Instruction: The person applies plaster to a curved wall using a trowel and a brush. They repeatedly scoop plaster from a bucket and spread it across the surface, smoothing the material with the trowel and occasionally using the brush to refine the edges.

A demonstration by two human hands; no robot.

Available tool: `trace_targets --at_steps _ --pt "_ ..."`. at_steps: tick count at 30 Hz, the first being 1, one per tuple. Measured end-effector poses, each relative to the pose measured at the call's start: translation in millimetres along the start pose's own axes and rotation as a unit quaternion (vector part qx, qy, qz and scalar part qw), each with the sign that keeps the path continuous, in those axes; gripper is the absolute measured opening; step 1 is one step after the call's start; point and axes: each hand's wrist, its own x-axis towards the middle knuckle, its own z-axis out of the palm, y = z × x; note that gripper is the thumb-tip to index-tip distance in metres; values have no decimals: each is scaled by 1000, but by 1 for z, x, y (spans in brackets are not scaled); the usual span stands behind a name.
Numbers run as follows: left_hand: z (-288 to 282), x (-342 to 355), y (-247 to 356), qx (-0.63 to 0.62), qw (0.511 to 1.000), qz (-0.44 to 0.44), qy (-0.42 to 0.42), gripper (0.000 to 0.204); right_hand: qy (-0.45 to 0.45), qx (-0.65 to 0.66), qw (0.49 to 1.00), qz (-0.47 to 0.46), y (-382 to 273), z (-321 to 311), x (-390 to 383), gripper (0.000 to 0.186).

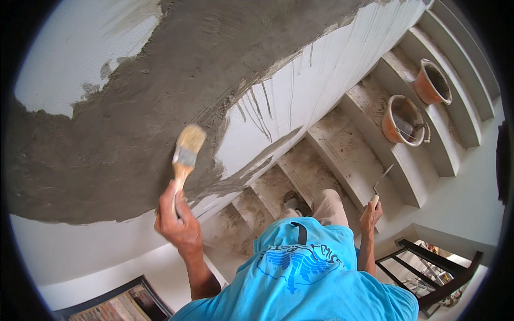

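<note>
My left hand (pixel 179 222) is closed round the wooden handle of a flat paintbrush (pixel 187 150). The brush points upward, its pale bristles slightly blurred, in front of a wide band of wet grey plaster (pixel 107 155) on the wall; whether the bristles touch it I cannot tell. Lower on the right, my right hand (pixel 369 215) grips the light handle of a small trowel (pixel 383 179), its thin blade pointing up and to the right over the stairs.
Dirty stairs (pixel 342 144) climb to the upper right. An orange bucket (pixel 393 125) with a wire handle and something grey inside stands on one step, a second bucket (pixel 428 88) higher up. Grey drips streak the white wall (pixel 300 85). A dark railing (pixel 428 262) is at lower right.
</note>
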Motion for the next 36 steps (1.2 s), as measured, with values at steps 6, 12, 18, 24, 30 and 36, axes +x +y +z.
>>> trace_targets --at_steps 6,12,18,24,30,36 --pt "-46 -8 7 -8 1000 -10 -26 23 -63 -16 993 -94 9 23 -5 22" --pt "-2 26 35 -33 997 29 -61 22 -124 -30 989 -68 -26 44 -22 24" --pt "12 13 24 127 987 79 -65 23 -131 19 990 -39 19 37 -17 18" --pt "-41 -24 10 324 918 -106 -201 12 -142 39 989 16 49 7 -16 40" --pt "-21 -59 -28 192 940 -117 -257 14 -121 -50 986 -107 24 -10 7 33" --pt "7 -89 -30 168 916 -139 -338 15 -39 -5 989 -141 10 -17 41 33"
